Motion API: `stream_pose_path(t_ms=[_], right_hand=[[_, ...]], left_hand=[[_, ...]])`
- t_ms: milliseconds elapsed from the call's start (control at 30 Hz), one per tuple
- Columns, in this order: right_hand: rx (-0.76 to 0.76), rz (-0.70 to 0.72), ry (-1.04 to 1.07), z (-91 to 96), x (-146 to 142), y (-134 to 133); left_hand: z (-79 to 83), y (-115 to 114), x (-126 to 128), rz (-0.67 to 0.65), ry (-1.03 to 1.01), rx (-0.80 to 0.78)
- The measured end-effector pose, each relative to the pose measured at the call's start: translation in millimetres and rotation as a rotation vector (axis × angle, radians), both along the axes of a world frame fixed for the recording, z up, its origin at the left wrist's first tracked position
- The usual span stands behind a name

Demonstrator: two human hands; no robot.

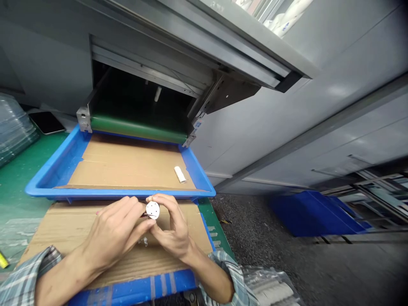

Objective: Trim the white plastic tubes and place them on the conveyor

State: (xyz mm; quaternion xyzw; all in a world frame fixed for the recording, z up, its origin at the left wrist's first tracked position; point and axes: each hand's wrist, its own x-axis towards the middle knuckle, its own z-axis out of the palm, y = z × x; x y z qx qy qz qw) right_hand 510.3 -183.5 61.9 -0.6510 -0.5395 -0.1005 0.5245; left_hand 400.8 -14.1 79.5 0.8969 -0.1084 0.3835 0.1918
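Note:
A small white round piece [152,210] with several tiny dark holes in its face is pinched between the thumb and fingers of my right hand [174,229]. My left hand [116,225] is closed round a slim pointed tool [145,215], whose thin dark tip reaches the face of the white piece. Most of the tool is hidden by my fingers, and a bit of pink shows behind the hand. Both hands are above a cardboard sheet [79,212], just in front of a blue tray [127,193].
On the tray's cardboard lining lies a white cylinder [179,174]. Behind it, a green conveyor belt [137,128] comes out of a grey machine, with another white cylinder [157,94] on it. At the left are a phone [47,122] and clear plastic trays [14,127].

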Motion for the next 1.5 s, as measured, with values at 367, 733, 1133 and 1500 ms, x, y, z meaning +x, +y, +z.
stream_pose_path(t_ms=[367,733,1133,1500], right_hand=[[0.063,-0.003,0.065,2.3,3.8,-1.0],[-0.005,-0.095,-0.046,6.1,5.2,-2.0],[-0.012,-0.072,-0.136,12.7,10.3,-3.3],[-0.032,-0.054,-0.085,13.1,8.4,-5.5]], left_hand=[[1.3,9.2,-0.1,0.020,0.013,-0.041],[-0.3,11.3,-2.8,-0.035,0.059,-0.088],[5.4,15.6,-1.8,-0.095,0.103,-0.233],[7.8,13.3,-2.2,-0.106,0.141,-0.375]])
